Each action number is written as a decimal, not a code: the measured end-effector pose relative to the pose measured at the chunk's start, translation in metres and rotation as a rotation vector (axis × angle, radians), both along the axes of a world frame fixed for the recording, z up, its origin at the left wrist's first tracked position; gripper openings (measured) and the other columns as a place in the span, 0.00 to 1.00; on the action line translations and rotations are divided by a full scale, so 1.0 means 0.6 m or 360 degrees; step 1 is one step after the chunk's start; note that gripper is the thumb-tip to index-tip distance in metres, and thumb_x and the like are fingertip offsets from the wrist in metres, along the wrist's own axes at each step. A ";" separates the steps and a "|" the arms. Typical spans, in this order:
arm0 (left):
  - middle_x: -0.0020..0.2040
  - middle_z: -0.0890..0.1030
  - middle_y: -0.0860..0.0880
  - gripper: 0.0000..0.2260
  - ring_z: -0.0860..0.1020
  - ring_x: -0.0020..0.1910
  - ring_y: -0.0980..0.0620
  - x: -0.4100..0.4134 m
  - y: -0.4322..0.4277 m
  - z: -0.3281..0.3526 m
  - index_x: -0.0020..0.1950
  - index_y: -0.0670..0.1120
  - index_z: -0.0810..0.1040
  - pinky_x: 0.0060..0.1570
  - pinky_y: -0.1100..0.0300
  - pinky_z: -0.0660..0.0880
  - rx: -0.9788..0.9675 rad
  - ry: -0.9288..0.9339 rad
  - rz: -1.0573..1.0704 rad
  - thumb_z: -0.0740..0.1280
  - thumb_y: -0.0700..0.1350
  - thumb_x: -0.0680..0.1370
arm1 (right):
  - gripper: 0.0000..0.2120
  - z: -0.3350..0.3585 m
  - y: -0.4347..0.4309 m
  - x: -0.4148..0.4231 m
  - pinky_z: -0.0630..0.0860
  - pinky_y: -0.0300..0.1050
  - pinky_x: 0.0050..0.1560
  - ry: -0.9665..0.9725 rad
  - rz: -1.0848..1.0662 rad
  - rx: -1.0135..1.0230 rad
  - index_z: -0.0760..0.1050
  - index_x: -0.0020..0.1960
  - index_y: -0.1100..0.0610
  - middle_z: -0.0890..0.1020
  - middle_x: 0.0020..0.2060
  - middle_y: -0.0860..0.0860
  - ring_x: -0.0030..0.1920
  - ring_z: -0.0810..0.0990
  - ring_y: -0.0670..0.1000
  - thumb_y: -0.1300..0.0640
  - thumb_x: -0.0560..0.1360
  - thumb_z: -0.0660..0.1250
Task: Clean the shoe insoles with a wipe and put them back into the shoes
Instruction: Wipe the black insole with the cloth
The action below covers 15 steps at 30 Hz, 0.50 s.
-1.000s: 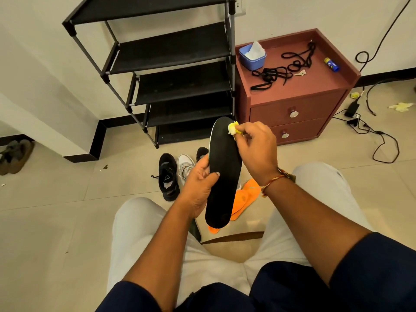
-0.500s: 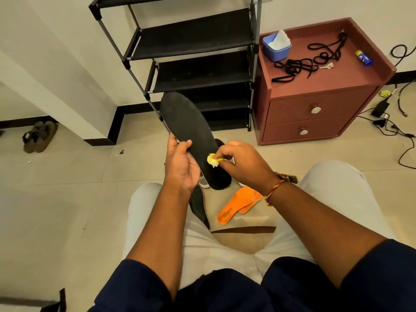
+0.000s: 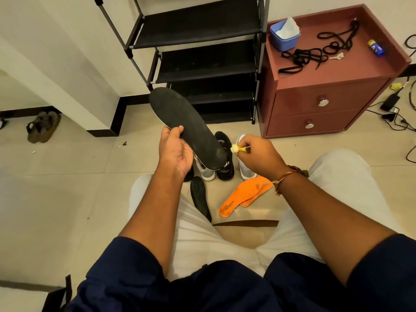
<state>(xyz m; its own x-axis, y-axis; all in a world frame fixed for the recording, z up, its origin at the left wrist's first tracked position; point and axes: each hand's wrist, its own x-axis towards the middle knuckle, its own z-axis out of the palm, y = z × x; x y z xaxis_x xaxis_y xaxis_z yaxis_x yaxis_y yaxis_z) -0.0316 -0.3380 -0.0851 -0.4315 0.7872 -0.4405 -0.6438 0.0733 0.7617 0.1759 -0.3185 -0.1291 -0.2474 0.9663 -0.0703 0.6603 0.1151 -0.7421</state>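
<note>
My left hand grips a black insole by its edge, tilted with the toe end up and to the left. Just right of the insole's lower end, my right hand pinches a small yellowish wipe, which is off the insole. A second black insole lies on the floor between my knees. Two orange insoles lie overlapped beside it. A black shoe and grey-white shoes stand on the floor behind my hands, partly hidden.
A black shoe rack stands against the wall ahead. A red-brown drawer cabinet at right carries a blue wipe tub, black laces and a small tube. Cables trail at far right. Brown sandals sit far left.
The insole swung from upright to tilted left. My right hand slid the wipe down from the toe end along the insole and has come off its lower end.
</note>
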 end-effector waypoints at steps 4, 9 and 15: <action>0.62 0.82 0.43 0.13 0.82 0.60 0.42 0.015 0.021 -0.008 0.68 0.43 0.75 0.62 0.40 0.77 -0.0124 0.0175 -0.0215 0.61 0.38 0.84 | 0.06 0.007 0.006 -0.007 0.82 0.45 0.40 0.0442 -0.0171 -0.0293 0.76 0.53 0.53 0.81 0.47 0.54 0.46 0.82 0.52 0.60 0.78 0.65; 0.64 0.81 0.42 0.14 0.81 0.61 0.43 0.026 0.050 -0.025 0.70 0.43 0.73 0.60 0.43 0.79 -0.0271 0.0325 -0.0438 0.61 0.38 0.84 | 0.11 0.009 0.026 -0.046 0.82 0.47 0.45 0.0724 -0.0375 -0.0858 0.80 0.56 0.56 0.81 0.51 0.56 0.46 0.80 0.51 0.58 0.80 0.60; 0.62 0.81 0.43 0.09 0.81 0.61 0.44 -0.004 0.094 -0.075 0.63 0.46 0.76 0.62 0.44 0.79 -0.0425 0.0468 -0.0638 0.62 0.39 0.84 | 0.19 -0.019 0.059 -0.081 0.76 0.55 0.45 0.0381 -0.0106 -0.0668 0.79 0.42 0.65 0.80 0.37 0.62 0.38 0.77 0.54 0.48 0.79 0.67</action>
<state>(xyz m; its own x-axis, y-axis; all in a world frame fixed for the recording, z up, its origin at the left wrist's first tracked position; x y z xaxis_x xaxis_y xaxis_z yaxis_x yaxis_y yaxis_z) -0.0343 -0.2817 -0.1302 -0.2567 0.7924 -0.5533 -0.2892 0.4833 0.8263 0.1272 -0.2831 -0.1406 -0.2428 0.8810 -0.4061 0.4609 -0.2636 -0.8474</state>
